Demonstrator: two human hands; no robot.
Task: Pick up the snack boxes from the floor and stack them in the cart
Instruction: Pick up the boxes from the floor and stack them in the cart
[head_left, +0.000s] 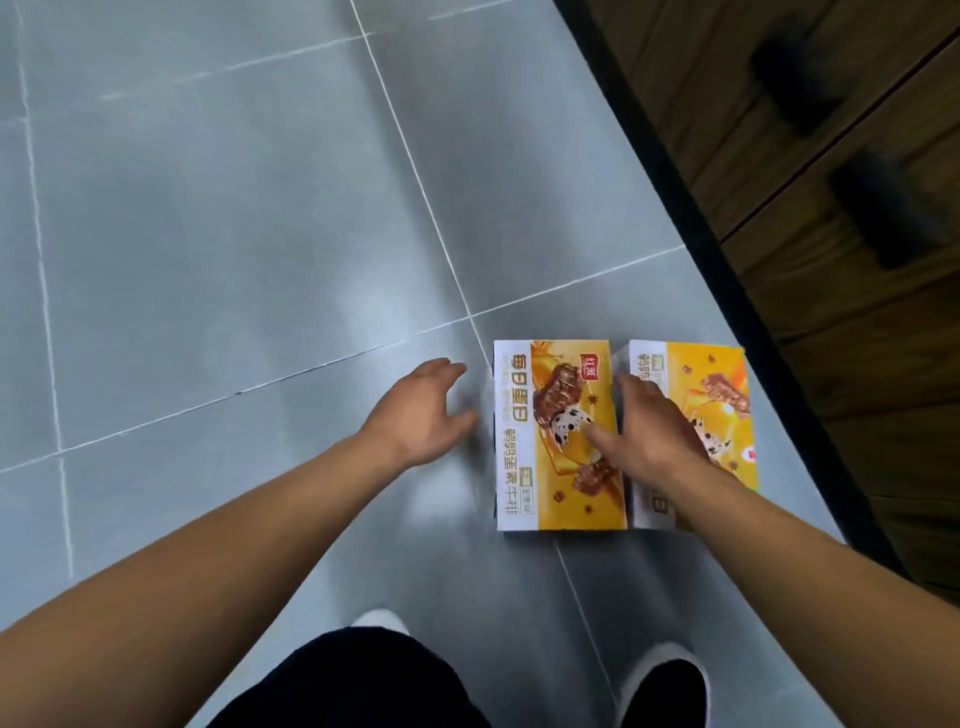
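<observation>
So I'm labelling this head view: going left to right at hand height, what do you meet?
Bare grey floor tiles → left hand → first snack box → right hand, lying across the gap → second snack box → dark wooden cabinet.

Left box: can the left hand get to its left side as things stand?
Probably yes. The left hand is open just beside the left box, with only bare floor between them; the right hand lies on the box tops.

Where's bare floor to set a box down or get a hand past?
Open grey tile floor left of the left hand and beyond both boxes. Crowded on the right: left box and right box sit side by side, right hand over their seam, close to the dark cabinet base.
</observation>
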